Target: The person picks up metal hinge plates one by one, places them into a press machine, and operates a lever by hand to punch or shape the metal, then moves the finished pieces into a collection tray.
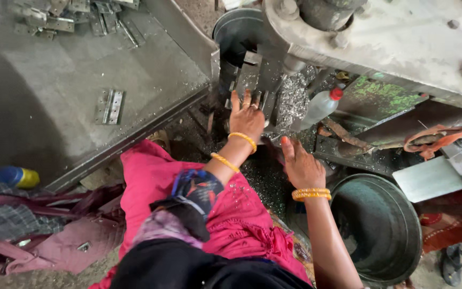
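Observation:
My left hand (pixel 247 116) reaches forward under the head of a grey metal press machine (pixel 380 37), with its fingers against the dark tooling block (pixel 252 75). What lies under its fingers is hidden. My right hand (pixel 301 167) rests lower and to the right, fingers curled down near the machine bed covered in metal shavings (pixel 293 100). I cannot see anything in it. Both wrists wear orange bangles. A pink cloth (pixel 231 214) covers my lap.
A metal tray table (pixel 81 96) at the left carries one loose hinge (pixel 109 106) and a pile of hinges (pixel 70 16) at its far edge. A plastic bottle with a red cap (pixel 321 107) lies by the shavings. A dark round pan (pixel 380 225) sits at the right. A pink bag (pixel 65 241) lies at the lower left.

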